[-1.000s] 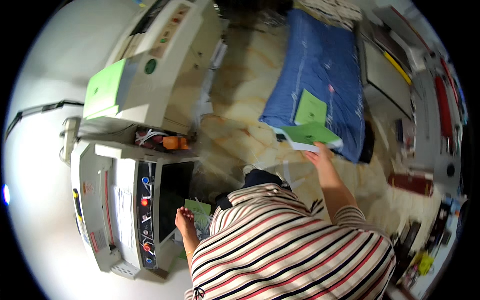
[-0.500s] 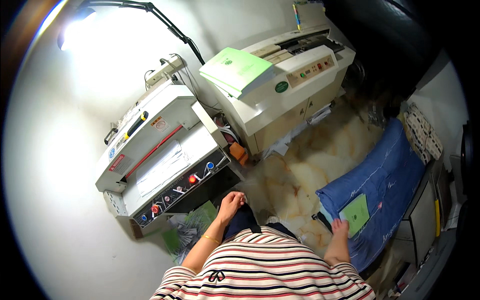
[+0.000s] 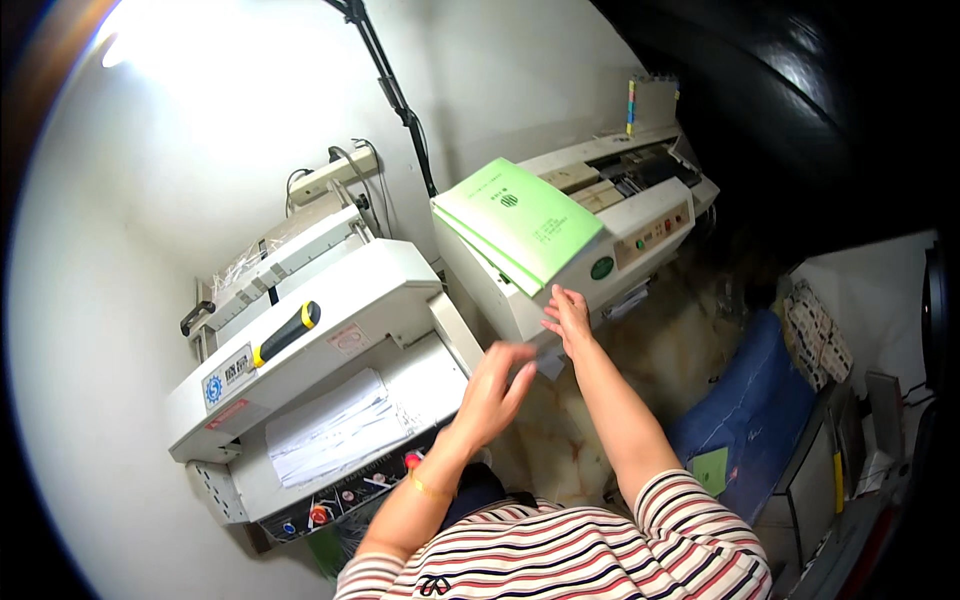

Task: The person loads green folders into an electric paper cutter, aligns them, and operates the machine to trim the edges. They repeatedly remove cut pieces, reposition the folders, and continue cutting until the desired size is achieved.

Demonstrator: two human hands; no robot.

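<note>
A stack of light green booklets (image 3: 520,222) lies on the front corner of the beige machine (image 3: 655,240) ahead. My right hand (image 3: 570,318) reaches up to the stack's near corner with its fingers apart and nothing in them. Whether a fingertip touches the booklets I cannot tell. My left hand (image 3: 497,393) is lower and to the left, in front of the paper cutter (image 3: 390,275). It is slightly blurred and holds nothing, its thumb apart from the fingers. Another green booklet (image 3: 711,471) rests on the blue cloth (image 3: 748,425) at the right, partly covered by my right sleeve.
White paper strips (image 3: 335,425) lie on the cutter's bed, and a yellow and black handled tool (image 3: 288,335) sits on its top. Behind stand a power strip (image 3: 335,177) and a black lamp arm (image 3: 395,95). A patterned cloth (image 3: 818,333) lies at the right.
My right hand has left the booklet on the blue cloth and come up to the green stack. My left hand has risen and moved forward. The view has turned toward the machines.
</note>
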